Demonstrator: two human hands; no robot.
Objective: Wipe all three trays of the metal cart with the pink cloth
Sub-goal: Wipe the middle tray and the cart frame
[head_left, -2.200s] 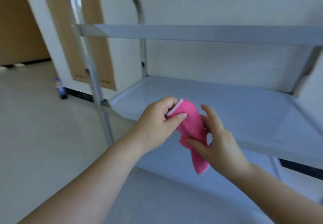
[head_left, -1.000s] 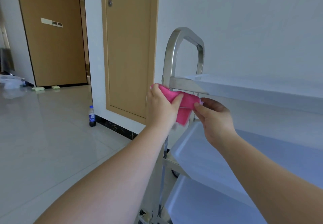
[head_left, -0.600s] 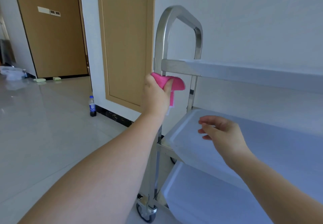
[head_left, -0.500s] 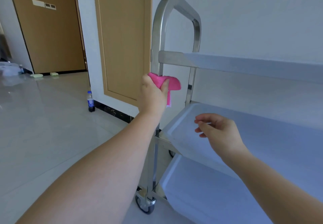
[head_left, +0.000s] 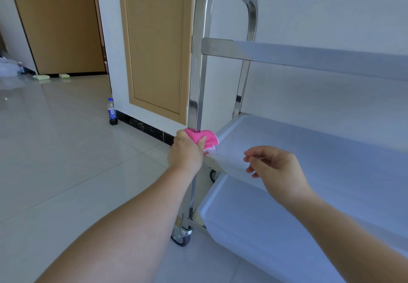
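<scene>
Pink, soft cloth (head_left: pixel 204 139) is bunched in the left hand (head_left: pixel 187 152), pressed around the tubular steel upright (head_left: pixel 196 88) beside the smooth middle tray (head_left: pixel 309 150). Right hand (head_left: pixel 277 172) hovers, fingers relaxed, holding nothing.

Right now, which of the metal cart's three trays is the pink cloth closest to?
The middle tray: the left hand holds the pink cloth at its near-left corner, below the top tray and above the bottom tray.
</scene>
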